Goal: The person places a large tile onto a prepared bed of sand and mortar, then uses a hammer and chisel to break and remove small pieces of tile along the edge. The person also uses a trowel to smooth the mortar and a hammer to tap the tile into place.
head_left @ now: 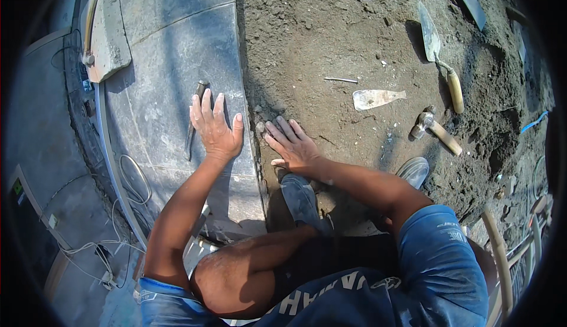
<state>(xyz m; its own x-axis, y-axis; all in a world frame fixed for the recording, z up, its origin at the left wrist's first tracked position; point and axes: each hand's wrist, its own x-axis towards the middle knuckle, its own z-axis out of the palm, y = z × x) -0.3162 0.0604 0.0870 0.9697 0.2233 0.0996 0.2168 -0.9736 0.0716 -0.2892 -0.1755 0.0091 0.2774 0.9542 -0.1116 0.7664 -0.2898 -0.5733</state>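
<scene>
Head view: crouched low, bare knee and dark shoe (pixel 301 200) nearest, blue shirt below.
Left hand (pixel 216 127): flat and released, fingers spread, palm pressed on the grey stone slab (pixel 171 49), grasping nothing.
Right hand (pixel 293 146): open too, palm down on packed earth, fingertips touching a small stone (pixel 260 127) right at the slab's edge.
Slab: smooth, dusty grey, edge curving, jointed into panels.
Chisel (pixel 194 119): slim dark metal bar lying on the slab, just beside the left fingers.
Soil bed (pixel 331 38): brown, crumbly, pebbled.
Scraper (pixel 375 98): flat mortar-caked blade, on the soil beyond the right hand.
Hammer (pixel 436 128): metal head, wooden handle, further right.
Trowel (pixel 438 52): pointed steel blade, pale wooden grip, well apart.
Float (pixel 106 29): pale cement-crusted board, far corner of the slab.
</scene>
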